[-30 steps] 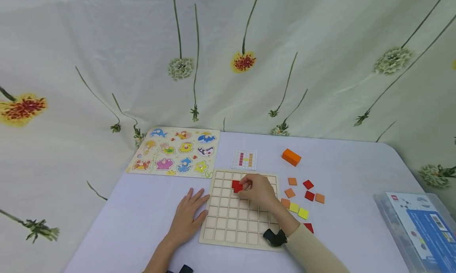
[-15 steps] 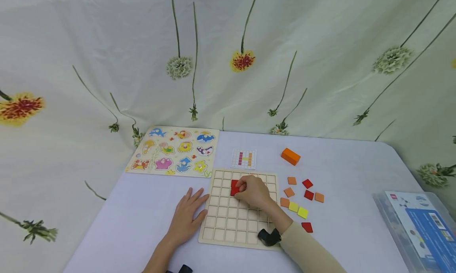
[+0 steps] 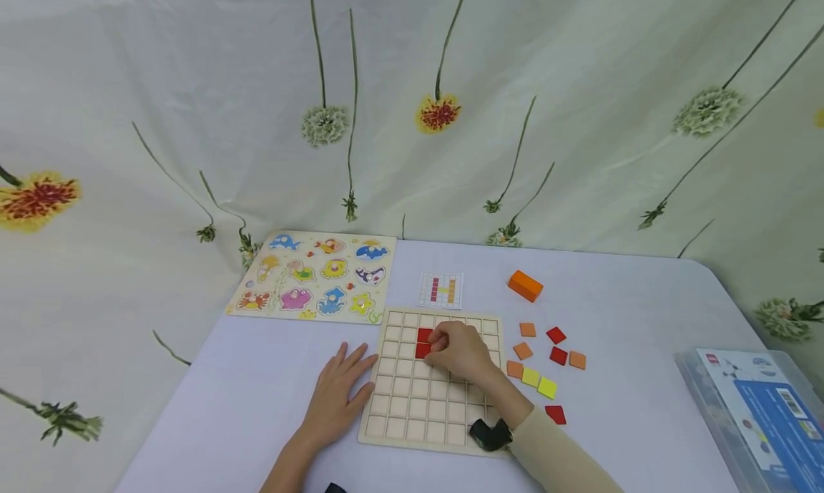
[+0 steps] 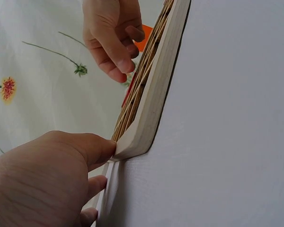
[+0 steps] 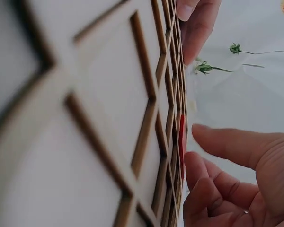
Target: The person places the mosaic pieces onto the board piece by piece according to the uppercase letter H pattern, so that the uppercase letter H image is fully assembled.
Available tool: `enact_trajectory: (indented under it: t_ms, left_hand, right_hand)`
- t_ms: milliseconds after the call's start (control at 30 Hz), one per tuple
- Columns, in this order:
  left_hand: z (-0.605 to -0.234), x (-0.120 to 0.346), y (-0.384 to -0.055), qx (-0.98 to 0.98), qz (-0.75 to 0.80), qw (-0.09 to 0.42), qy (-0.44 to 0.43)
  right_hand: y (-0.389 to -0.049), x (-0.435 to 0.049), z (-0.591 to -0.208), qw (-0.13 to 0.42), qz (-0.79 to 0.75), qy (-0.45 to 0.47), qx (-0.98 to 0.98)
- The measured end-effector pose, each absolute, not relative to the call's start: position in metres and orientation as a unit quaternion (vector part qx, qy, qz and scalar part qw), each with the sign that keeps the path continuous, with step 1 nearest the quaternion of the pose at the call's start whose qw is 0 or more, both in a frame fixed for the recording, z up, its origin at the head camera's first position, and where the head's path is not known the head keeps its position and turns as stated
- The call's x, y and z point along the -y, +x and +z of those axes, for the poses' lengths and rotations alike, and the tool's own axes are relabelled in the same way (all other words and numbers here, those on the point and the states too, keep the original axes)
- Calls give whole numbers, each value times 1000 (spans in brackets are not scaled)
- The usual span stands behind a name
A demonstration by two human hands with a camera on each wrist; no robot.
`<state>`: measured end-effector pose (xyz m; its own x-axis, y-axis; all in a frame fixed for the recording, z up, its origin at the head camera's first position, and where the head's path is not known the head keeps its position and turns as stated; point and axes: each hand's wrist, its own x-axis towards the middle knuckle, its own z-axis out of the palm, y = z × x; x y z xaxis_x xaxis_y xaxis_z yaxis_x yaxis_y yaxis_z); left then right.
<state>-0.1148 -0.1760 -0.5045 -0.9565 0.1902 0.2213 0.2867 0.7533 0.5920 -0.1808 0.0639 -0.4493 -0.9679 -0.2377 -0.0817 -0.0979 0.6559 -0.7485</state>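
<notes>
My right hand (image 3: 462, 351) is over the upper middle of a pale wooden grid board (image 3: 398, 407), beside two red square tiles. The far tile (image 3: 424, 335) and the near tile (image 3: 422, 350) sit in adjoining cells. In the right wrist view, a gap shows between thumb and index finger, next to red (image 5: 182, 137) at the board's surface; neither finger visibly pinches a tile. My left hand (image 3: 337, 393) lies on the table with fingers spread. In the left wrist view, its thumb (image 4: 102, 150) touches the board's edge (image 4: 144, 111).
Right of the board lie loose orange tiles (image 3: 523, 350), yellow tiles (image 3: 546, 388) and red tiles (image 3: 556, 414). Beyond it are a pattern card (image 3: 440, 290), an orange block (image 3: 525, 285) and an animal puzzle board (image 3: 315, 275). A plastic case (image 3: 759, 414) stands far right.
The near red tile, earlier askew in my right fingers, now lies squarely in its cell below the other. My right hand has shifted slightly left; the left hand stays put.
</notes>
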Motion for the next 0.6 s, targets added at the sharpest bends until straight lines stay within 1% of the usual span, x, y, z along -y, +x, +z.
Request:
enact_trajectory:
  t_ms: [300, 600]
  left_hand:
    - [-506, 175, -114, 934, -318, 96, -135]
    - [-504, 175, -115, 934, -317, 93, -138]
  right_hand:
    - [-160, -92, -432, 65, -457, -111, -880]
    - [-126, -159, -423, 37, -507, -108, -854]
